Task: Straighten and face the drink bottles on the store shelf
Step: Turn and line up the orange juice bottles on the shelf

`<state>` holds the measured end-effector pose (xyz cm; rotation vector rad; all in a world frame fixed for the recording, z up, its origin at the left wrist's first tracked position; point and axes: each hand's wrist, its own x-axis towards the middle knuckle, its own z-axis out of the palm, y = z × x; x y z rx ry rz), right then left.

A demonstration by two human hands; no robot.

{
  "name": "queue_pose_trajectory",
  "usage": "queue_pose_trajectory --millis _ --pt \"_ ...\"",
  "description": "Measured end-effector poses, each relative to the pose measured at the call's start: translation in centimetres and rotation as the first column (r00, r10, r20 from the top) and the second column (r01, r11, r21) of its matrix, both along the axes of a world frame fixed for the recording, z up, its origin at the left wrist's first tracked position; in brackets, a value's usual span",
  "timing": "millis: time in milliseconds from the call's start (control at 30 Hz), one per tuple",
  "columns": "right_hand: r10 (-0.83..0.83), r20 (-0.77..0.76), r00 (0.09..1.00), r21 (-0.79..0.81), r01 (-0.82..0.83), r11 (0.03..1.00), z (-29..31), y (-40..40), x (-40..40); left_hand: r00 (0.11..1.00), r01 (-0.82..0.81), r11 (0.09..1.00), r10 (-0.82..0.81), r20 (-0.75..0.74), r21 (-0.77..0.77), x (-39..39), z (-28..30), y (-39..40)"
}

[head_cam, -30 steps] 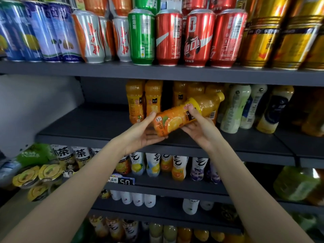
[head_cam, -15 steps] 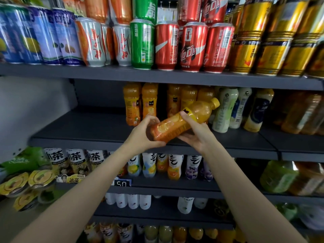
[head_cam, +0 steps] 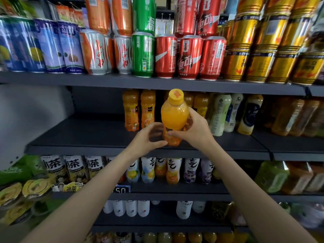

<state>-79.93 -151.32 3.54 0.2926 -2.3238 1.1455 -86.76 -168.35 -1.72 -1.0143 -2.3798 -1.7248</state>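
Observation:
An orange juice bottle [head_cam: 174, 116] with a yellow cap stands nearly upright at the front of the dark middle shelf [head_cam: 91, 135], its cap tipped toward me. My left hand [head_cam: 149, 137] grips its lower part from the left. My right hand [head_cam: 194, 130] grips it from the right, thumb across the label. Two more orange juice bottles [head_cam: 138, 111] stand upright behind to the left, and others are partly hidden behind the held one.
Pale milky bottles [head_cam: 220, 114] lean to the right of my hands, with amber tea bottles [head_cam: 294, 116] further right. Cans [head_cam: 189, 57] fill the shelf above. Tea bottles [head_cam: 75, 167] and small drink bottles [head_cam: 171, 171] line the shelf below. Bare shelf lies to the left.
The orange bottle has swung from lying tilted on its side to nearly upright, cap up. Both hands have shifted to grip its lower part, and the view has moved closer.

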Motion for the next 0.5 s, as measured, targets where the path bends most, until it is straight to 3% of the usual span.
queue_pose_trajectory --millis 133,300,367,500 --pt "-0.104 -0.014 0.994 -0.006 0.104 0.995 0.1 -1.0 -0.3 1.0 0.026 0.999 -0.026 0.01 -0.024 0.6 0.3 -0.1" --pt "-0.332 0.049 0.942 0.04 0.33 0.943 -0.3 -4.0 -1.0 0.987 -0.013 0.997 0.024 0.157 -0.071 2.5 1.3 0.2" --pt "-0.232 0.168 0.958 0.004 0.234 0.972 0.3 -4.3 -1.2 0.951 0.038 0.998 -0.023 0.308 -0.042 3.0 1.9 -1.1" --pt "0.2 0.356 0.913 -0.332 -0.076 0.94 1.8 -4.7 -1.5 0.838 0.196 0.977 -0.211 0.503 0.082 3.1 2.9 -3.4"
